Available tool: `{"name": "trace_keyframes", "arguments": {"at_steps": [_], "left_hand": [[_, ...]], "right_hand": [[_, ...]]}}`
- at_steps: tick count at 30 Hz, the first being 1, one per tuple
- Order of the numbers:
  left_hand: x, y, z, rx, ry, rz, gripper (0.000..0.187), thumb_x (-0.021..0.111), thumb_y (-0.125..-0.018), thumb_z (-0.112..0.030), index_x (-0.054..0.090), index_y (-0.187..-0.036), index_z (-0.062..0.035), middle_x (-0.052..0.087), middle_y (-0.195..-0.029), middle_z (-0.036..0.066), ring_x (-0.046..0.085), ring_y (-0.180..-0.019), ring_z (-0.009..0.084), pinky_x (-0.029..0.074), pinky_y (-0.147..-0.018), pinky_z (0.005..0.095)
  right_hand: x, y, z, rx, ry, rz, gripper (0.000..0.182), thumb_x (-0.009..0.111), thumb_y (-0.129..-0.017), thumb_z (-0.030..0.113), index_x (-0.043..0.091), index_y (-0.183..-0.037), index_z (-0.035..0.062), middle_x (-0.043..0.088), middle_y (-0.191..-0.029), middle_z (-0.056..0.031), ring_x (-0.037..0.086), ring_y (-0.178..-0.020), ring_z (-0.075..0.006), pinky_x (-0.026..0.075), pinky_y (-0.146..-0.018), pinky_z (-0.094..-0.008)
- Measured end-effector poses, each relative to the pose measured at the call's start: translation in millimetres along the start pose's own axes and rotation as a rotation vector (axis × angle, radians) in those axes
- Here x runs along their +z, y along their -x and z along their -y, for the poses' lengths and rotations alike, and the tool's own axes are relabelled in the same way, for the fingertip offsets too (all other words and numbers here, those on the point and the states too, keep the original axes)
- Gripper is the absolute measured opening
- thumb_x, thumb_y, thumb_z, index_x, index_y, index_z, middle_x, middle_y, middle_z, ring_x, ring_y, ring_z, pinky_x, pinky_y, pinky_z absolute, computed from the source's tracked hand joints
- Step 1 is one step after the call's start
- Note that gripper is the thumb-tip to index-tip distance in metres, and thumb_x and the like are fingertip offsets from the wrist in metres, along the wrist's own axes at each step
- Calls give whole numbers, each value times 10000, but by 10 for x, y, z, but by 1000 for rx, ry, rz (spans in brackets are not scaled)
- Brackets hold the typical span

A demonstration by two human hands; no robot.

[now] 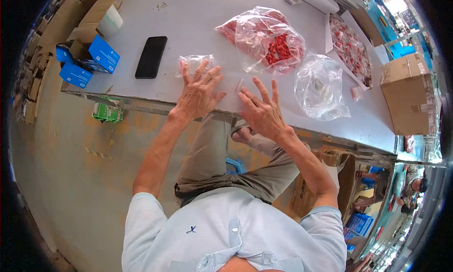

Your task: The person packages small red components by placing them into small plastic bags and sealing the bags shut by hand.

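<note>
My left hand (198, 94) lies palm down on the table with its fingers spread. Its fingertips overlap the near edge of a small clear plastic bag (189, 61) with a reddish edge. To the right, my right hand (265, 111) is also palm down, fingers stretched apart. A small, narrow translucent piece (239, 85) sits right by its fingertips; its kind is too small to make out. Beyond the right hand is a large clear bag of small red parts (279, 49). A crumpled clear plastic bag (321, 90) lies to that hand's right.
On the grey table (198, 17), a black phone (151, 57) and an opened blue box (101, 55) are at the left. A white carton of red packets (349, 48) and a cardboard box (408, 95) stand at the right. The table's front edge runs below my wrists.
</note>
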State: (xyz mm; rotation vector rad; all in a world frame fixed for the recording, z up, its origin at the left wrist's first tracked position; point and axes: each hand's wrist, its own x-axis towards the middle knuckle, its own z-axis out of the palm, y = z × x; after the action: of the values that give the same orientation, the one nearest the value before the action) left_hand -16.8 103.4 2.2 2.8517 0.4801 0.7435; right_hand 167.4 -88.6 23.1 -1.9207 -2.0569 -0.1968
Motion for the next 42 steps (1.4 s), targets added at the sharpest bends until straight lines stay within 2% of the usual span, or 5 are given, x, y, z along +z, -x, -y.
{"name": "trace_keyframes", "arguments": {"at_steps": [10, 16, 28, 37, 42], "left_hand": [[171, 183, -508, 104, 246, -131, 390, 803, -838, -149, 714, -1217, -115, 656, -1323, 61, 492, -1394, 303, 253, -1219, 581], [146, 52, -851, 45, 552, -154, 445, 823, -821, -86, 700, -1248, -65, 688, -1228, 91, 634, -1134, 291, 519, -965, 423], [116, -50, -1219, -394, 1065, 166, 108, 768, -934, -25, 759, -1037, 10, 722, -994, 24, 672, -849, 96, 554, -761, 260], [76, -78, -1298, -736, 1327, 169, 30, 764, -936, -19, 738, -924, -12, 726, -808, 24, 654, -769, 64, 536, -685, 243], [77, -115, -1462, -721, 1236, 112, 69, 781, -918, -21, 719, -889, -11, 751, -831, 52, 680, -769, 81, 549, -659, 249]], "right_hand": [[24, 726, -134, 30, -304, -224, 347, 714, -856, -46, 695, -1190, 48, 670, -1136, -116, 632, -1075, -339, 551, -935, -459], [-150, 625, -31, 437, -842, -373, 189, 702, -922, -61, 735, -1091, 16, 715, -962, -84, 711, -911, -209, 581, -817, -335], [-336, 680, -77, 657, -1417, -222, 149, 697, -990, 20, 709, -1137, -2, 741, -979, -31, 666, -884, -73, 559, -775, -244], [-461, 641, -86, 479, -665, -490, 210, 767, -947, 84, 709, -1133, 4, 740, -955, -73, 666, -836, -112, 560, -748, -293], [-481, 658, 142, 606, -864, -347, 206, 790, -933, 116, 714, -1080, -7, 739, -904, -75, 660, -782, -107, 553, -698, -281]]}}
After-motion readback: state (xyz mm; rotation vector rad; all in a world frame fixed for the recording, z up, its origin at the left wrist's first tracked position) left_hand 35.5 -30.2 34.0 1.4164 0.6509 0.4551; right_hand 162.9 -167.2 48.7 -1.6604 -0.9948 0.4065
